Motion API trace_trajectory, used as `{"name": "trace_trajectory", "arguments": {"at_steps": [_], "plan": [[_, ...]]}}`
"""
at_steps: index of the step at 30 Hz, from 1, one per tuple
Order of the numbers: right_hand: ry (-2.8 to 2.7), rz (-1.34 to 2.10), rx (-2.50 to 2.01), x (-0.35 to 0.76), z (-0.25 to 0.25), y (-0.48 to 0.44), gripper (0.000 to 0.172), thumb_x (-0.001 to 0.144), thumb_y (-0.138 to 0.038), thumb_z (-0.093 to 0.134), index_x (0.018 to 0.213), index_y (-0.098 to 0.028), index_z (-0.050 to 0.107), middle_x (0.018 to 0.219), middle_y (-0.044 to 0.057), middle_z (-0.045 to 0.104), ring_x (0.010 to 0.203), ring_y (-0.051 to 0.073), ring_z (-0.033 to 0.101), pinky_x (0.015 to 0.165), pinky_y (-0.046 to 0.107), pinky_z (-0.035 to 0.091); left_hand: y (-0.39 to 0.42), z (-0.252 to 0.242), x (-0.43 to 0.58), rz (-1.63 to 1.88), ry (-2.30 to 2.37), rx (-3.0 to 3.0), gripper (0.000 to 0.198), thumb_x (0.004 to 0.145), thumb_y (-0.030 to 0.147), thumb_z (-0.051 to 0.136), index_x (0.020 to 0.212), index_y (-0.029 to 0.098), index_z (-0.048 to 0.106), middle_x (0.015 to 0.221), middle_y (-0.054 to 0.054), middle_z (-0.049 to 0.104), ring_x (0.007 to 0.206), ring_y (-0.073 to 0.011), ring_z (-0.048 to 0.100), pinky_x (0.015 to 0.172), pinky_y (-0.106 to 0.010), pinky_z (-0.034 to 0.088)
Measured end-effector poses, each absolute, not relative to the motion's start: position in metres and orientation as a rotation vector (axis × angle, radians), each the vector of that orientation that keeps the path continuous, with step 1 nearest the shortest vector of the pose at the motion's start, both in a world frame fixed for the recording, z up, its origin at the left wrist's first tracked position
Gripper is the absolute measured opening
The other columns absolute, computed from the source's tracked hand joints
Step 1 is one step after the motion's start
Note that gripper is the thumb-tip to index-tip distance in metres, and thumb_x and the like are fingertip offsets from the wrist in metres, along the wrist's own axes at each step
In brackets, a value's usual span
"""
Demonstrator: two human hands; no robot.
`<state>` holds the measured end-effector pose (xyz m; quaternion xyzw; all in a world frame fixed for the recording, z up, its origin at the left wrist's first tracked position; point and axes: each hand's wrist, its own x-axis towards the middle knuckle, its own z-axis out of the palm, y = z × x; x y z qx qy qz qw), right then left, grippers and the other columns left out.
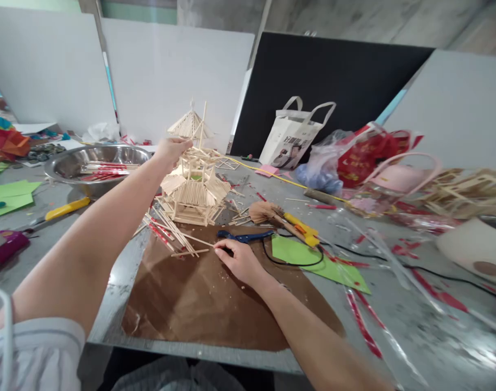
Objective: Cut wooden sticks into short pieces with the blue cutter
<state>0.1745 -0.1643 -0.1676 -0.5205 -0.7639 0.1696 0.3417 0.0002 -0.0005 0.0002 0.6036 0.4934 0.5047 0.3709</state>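
Observation:
A tiered pagoda model (193,179) built of thin wooden sticks stands on the grey table, at the far edge of a brown sheet (199,298). My left hand (171,150) reaches out to its middle tier, fingers pinched on the sticks there. My right hand (237,259) rests on the brown sheet with its fingers curled, fingertips near a loose wooden stick (189,252) and just below blue-handled pliers (242,236). Loose wooden and red sticks (162,228) lie beside the model's base.
A steel bowl (64,165) holding red sticks sits at left. A yellow glue gun (300,227) with a black cord lies on green paper (333,269). A white tote bag (292,136), plastic bags (353,157) and another stick model (463,190) stand at right.

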Motion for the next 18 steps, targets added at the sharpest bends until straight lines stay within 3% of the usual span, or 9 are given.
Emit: {"name": "trace_trajectory", "arguments": {"at_steps": [10, 15, 18], "plan": [[-1.948, 0.418, -1.333, 0.175, -0.164, -0.164, 0.017, 0.077, -0.026, 0.046, 0.081, -0.019, 0.061, 0.081, 0.002, 0.065, 0.077, 0.014, 0.058, 0.071, 0.025, 0.041, 0.006, -0.002, -0.001, 1.425, 1.268, 1.524, 0.015, 0.064, 0.030, 0.059, 0.068, 0.015, 0.056, 0.044, 0.005, 0.028, 0.037, -0.0030, 0.021, 0.039, -0.020, 0.015], [-1.741, 0.243, -1.414, 0.204, -0.157, -0.155, 0.020, 0.076, -0.030, 0.045, 0.080, -0.019, 0.061, 0.077, 0.002, 0.066, 0.068, 0.014, 0.058, 0.062, 0.023, 0.042, -0.018, -0.015, -0.007, 1.685, 1.171, 1.663, 0.016, 0.064, 0.034, 0.060, 0.063, 0.018, 0.058, 0.045, 0.004, 0.033, 0.039, -0.0046, 0.025, 0.038, -0.021, 0.017], [-1.609, 0.079, -1.555, 0.229, -0.152, -0.148, 0.022, 0.076, -0.031, 0.044, 0.081, -0.019, 0.062, 0.073, 0.002, 0.066, 0.066, 0.015, 0.058, 0.064, 0.025, 0.043, -0.055, -0.034, -0.008, 1.551, 1.073, 1.736, 0.019, 0.064, 0.037, 0.060, 0.068, 0.018, 0.058, 0.051, 0.004, 0.041, 0.040, -0.0038, 0.029, 0.037, -0.019, 0.021]]}}
